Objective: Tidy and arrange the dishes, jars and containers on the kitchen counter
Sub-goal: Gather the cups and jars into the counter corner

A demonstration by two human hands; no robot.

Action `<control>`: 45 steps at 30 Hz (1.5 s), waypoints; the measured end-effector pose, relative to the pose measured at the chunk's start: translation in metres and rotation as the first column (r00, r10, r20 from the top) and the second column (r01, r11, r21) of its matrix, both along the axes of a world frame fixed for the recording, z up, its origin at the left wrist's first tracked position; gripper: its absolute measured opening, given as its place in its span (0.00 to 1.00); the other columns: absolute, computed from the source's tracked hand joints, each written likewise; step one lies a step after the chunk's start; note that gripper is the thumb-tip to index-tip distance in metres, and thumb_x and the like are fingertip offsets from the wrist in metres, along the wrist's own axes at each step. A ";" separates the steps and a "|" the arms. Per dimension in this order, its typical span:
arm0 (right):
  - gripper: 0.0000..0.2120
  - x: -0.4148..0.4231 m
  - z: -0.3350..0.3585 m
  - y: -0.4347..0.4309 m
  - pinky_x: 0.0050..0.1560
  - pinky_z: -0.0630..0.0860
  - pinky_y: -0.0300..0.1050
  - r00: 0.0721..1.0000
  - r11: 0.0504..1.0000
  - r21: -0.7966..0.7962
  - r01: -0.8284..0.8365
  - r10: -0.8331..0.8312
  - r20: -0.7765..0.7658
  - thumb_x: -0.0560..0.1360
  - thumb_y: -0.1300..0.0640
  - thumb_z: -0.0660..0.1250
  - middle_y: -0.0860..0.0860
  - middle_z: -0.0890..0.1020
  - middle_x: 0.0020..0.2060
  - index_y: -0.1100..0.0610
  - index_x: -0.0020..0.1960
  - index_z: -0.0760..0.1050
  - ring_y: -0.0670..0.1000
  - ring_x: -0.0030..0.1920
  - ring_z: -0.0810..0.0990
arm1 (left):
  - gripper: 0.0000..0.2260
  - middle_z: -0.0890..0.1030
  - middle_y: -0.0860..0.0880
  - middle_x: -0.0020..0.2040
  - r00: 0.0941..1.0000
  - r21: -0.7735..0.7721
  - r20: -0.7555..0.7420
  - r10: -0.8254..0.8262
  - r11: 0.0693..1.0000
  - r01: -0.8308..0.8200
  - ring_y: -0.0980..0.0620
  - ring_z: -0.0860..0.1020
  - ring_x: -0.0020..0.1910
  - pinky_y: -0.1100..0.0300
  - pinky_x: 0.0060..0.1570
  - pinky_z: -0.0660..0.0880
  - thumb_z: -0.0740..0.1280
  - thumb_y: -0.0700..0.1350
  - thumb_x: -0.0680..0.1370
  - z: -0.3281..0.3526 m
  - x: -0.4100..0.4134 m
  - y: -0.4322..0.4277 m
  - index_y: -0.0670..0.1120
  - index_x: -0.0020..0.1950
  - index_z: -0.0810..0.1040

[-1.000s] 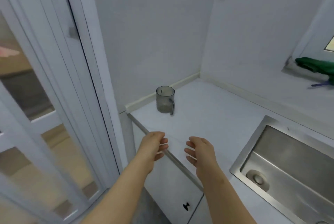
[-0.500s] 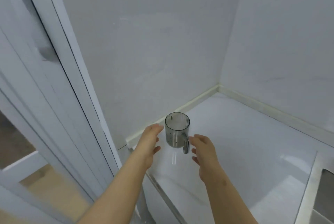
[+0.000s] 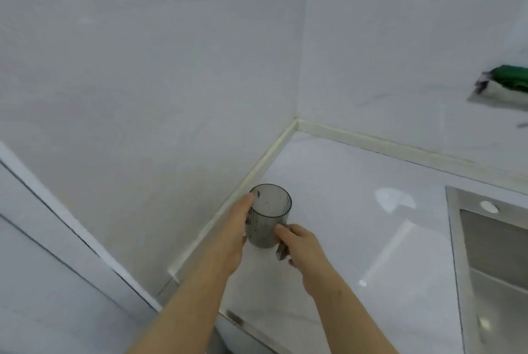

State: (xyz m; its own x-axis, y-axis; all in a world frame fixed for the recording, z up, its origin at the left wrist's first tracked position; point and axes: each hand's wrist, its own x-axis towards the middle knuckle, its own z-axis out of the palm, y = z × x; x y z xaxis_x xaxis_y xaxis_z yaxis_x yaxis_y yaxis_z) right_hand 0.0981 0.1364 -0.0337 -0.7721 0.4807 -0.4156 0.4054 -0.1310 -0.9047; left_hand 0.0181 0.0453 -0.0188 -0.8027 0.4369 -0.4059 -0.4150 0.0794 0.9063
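Reached forward from near edge of tabletop [image 3: 345, 239] to grey cup [image 3: 268, 218]. Now touching its left wall with left hand [image 3: 233, 236], gripping its handle side with right hand [image 3: 303, 248], thumb on wall. Apart from cup half a second back. Cannot tell whether lifted.

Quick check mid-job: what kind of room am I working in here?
Most likely a home kitchen corner: a glossy white counter meets white walls, a stainless steel sink is set into it at the right, and the left hand and right hand are on a smoky grey translucent cup with a handle.
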 end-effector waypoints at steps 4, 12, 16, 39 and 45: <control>0.10 0.024 0.004 -0.005 0.38 0.65 0.41 0.968 0.969 -0.058 0.241 -0.245 -0.058 0.78 0.54 0.60 0.55 0.71 0.34 0.59 0.42 0.71 0.51 0.36 0.69 | 0.15 0.76 0.63 0.50 0.978 0.035 -0.030 -0.205 0.978 0.206 0.68 0.73 0.47 0.67 0.40 0.67 0.55 0.53 0.81 0.006 0.008 0.010 0.52 0.65 0.72; 0.09 0.144 0.023 -0.010 0.45 0.66 0.47 0.730 0.740 -0.147 0.657 -0.673 -0.122 0.77 0.58 0.60 0.55 0.73 0.37 0.57 0.39 0.71 0.51 0.40 0.69 | 0.09 0.76 0.60 0.47 0.796 0.078 -0.062 -0.602 0.792 0.605 0.66 0.73 0.43 0.66 0.40 0.68 0.55 0.50 0.82 0.027 0.112 0.056 0.53 0.58 0.72; 0.09 0.211 0.032 -0.015 0.45 0.67 0.47 0.579 0.601 -0.182 0.778 -0.799 -0.161 0.76 0.58 0.61 0.53 0.76 0.37 0.56 0.38 0.73 0.50 0.41 0.71 | 0.09 0.77 0.60 0.46 0.680 0.089 -0.102 -0.726 0.674 0.733 0.65 0.75 0.43 0.65 0.40 0.69 0.56 0.49 0.82 0.036 0.178 0.073 0.53 0.59 0.73; 0.11 0.706 0.017 -0.097 0.43 0.66 0.44 -0.409 -0.390 -0.180 0.903 -0.909 -0.083 0.78 0.58 0.60 0.48 0.79 0.34 0.53 0.37 0.72 0.48 0.37 0.72 | 0.19 0.75 0.54 0.64 -0.277 0.070 0.001 -0.961 -0.276 0.959 0.58 0.74 0.58 0.49 0.68 0.65 0.59 0.54 0.79 0.017 0.719 0.085 0.53 0.70 0.68; 0.11 0.795 0.016 -0.131 0.39 0.64 0.43 -0.657 -0.636 -0.204 0.745 -0.752 -0.058 0.78 0.59 0.60 0.49 0.79 0.33 0.54 0.37 0.72 0.48 0.36 0.71 | 0.08 0.79 0.57 0.43 -0.517 0.084 0.022 -0.855 -0.514 0.854 0.67 0.77 0.36 0.65 0.39 0.72 0.56 0.46 0.82 0.010 0.839 0.066 0.53 0.54 0.74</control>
